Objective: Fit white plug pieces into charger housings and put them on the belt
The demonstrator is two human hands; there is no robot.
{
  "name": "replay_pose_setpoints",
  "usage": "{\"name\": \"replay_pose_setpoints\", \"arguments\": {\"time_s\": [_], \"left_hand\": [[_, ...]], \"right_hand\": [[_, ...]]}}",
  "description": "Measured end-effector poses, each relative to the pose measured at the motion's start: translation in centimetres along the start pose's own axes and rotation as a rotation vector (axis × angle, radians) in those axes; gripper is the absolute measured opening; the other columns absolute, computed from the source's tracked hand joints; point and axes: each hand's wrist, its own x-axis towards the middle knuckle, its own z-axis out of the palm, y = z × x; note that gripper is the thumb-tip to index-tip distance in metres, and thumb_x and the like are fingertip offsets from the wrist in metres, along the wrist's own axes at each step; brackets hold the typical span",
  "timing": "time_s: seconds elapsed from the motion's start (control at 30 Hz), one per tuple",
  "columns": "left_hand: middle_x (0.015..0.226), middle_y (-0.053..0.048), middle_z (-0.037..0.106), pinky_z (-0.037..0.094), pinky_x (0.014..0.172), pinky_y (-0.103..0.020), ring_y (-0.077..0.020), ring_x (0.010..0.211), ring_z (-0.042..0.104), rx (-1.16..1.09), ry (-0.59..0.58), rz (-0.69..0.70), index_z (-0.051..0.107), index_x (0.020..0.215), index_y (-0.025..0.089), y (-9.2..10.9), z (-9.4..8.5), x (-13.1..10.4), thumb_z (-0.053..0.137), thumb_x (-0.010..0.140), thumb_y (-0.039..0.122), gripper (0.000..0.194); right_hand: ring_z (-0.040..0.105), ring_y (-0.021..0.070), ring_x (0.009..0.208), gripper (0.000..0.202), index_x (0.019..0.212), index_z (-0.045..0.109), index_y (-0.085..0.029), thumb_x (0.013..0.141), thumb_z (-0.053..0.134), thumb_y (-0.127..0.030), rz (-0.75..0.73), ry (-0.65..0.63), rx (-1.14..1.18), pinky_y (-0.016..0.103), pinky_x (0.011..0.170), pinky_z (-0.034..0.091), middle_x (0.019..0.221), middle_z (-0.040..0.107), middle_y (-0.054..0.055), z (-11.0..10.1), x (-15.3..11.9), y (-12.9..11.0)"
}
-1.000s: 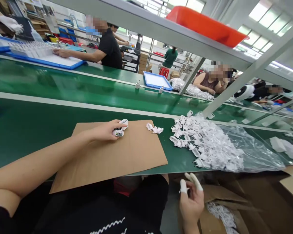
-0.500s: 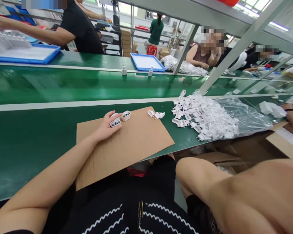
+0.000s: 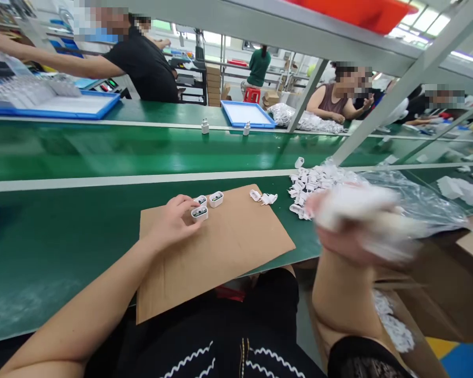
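Observation:
My left hand [image 3: 177, 223] rests on a sheet of brown cardboard [image 3: 224, 247]. Its thumb and fingers are closed around a white oval charger housing [image 3: 199, 213] with a circuit board showing in its open top. A second housing [image 3: 201, 200] sits right behind that one, by the fingertips, and a third housing [image 3: 216, 199] stands just to the right. Smeared by motion, my right hand [image 3: 350, 241] is raised in front of the pile at the right, closed around white pieces [image 3: 358, 202] too blurred to name.
A heap of white plug parts [image 3: 311, 181] lies beside a clear plastic bag [image 3: 418, 202]. Some loose white parts [image 3: 263, 198] are at the cardboard's far right corner. Two plug chargers [image 3: 205, 126] stand across the green belt [image 3: 102, 149]. A slanted metal post [image 3: 374, 100] rises at the right.
My right hand has come up into view at the right, with white pieces in it. The left hand stays by the housings, its fingers shifted around them. The view has tilted slightly.

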Motion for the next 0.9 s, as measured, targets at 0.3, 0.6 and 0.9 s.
{"name": "replay_pose_setpoints", "arguments": {"time_s": [0.3, 0.6, 0.9], "left_hand": [[0.108, -0.010, 0.065, 0.055, 0.091, -0.041, -0.0265, 0.101, 0.066, -0.075, 0.034, -0.034, 0.068, 0.110, 0.021, 0.5, 2.2, -0.6, 0.058, 0.092, 0.034, 0.025], [0.153, -0.013, 0.044, 0.061, 0.072, -0.036, -0.0120, 0.070, 0.059, -0.339, -0.156, -0.180, 0.047, 0.148, 0.029, 0.9, 4.3, -1.8, 0.077, 0.084, 0.042, 0.071], [0.125, -0.009, 0.060, 0.057, 0.068, -0.032, -0.0125, 0.070, 0.060, -0.362, -0.129, -0.239, 0.063, 0.130, 0.023, 0.8, 4.9, -1.2, 0.069, 0.091, 0.038, 0.042]], "right_hand": [[0.062, 0.0274, 0.113, 0.052, 0.123, 0.066, -0.011, 0.078, 0.049, 0.006, -0.026, -0.498, -0.597, 0.046, 0.105, 0.044, 0.118, 0.068, 0.015, 10.6, 6.5, 10.8], [0.062, 0.0241, 0.095, 0.024, 0.112, 0.063, -0.018, 0.089, 0.055, -0.020, -0.062, -0.474, -0.442, 0.039, 0.088, 0.051, 0.113, 0.058, 0.012, 14.1, 7.9, 11.8], [0.063, 0.0178, 0.076, 0.038, 0.105, 0.065, -0.021, 0.088, 0.062, -0.054, 0.330, -0.266, 0.285, 0.033, 0.072, 0.051, 0.090, 0.072, 0.004, 15.2, 6.5, 12.6]]}}
